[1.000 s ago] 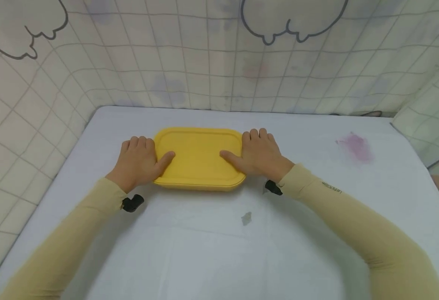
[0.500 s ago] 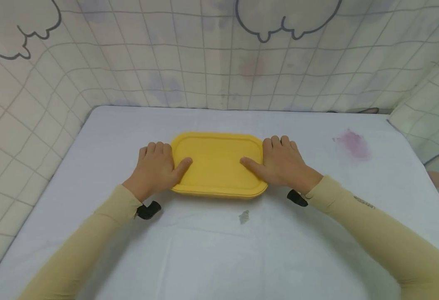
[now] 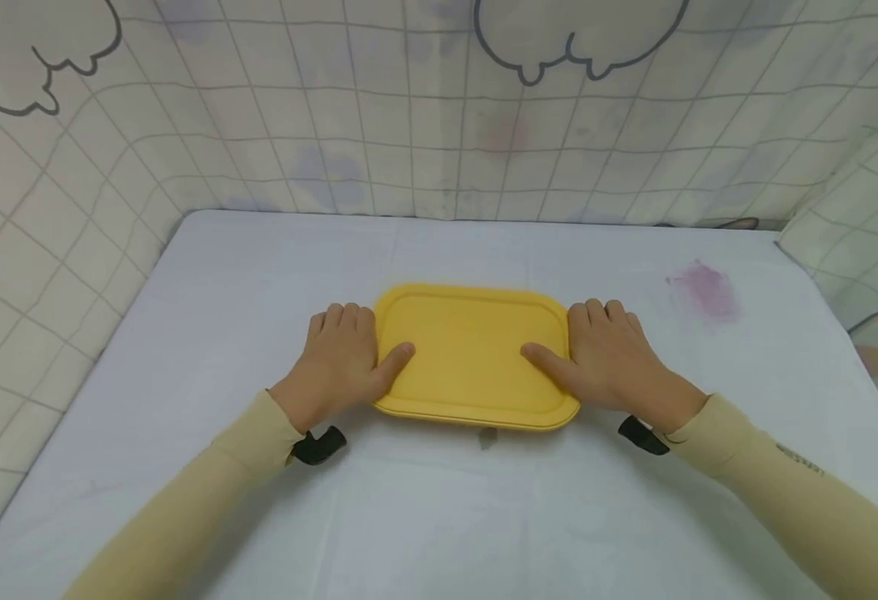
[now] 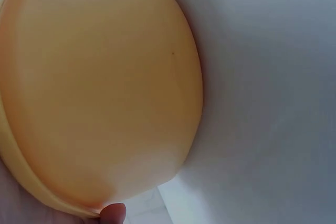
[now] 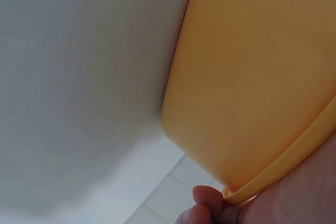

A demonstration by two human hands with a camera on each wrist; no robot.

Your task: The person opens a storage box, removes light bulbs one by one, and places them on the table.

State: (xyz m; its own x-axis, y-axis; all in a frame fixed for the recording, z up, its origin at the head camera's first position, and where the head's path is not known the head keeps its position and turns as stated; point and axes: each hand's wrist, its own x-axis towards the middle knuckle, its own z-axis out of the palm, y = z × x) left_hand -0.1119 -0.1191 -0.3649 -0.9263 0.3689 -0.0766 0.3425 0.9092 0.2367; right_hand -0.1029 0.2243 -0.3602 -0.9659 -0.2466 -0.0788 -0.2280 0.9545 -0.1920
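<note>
A yellow lidded plastic box [image 3: 472, 358] stands on the white table in the head view, its flat lid facing up. My left hand [image 3: 341, 362] grips the box's left end, thumb lying on the lid. At the other end my right hand [image 3: 611, 358] holds the rim the same way, thumb on top. Both wrist views show the smooth side of the box [image 4: 110, 87] narrowing down to the tabletop. In the right wrist view, fingertips [image 5: 207, 196] curl under the rim. Whatever is inside the box is hidden by the lid.
The white-covered table [image 3: 424, 508] has a pink stain [image 3: 709, 290] at the right and a small grey mark [image 3: 487, 437] just in front of the box. A grid-patterned curtain [image 3: 439, 125] hangs behind it and along the sides.
Both hands have moved the box to the right and nearer to me, keeping their grip on its two ends. The grey mark is now close to the box's front edge.
</note>
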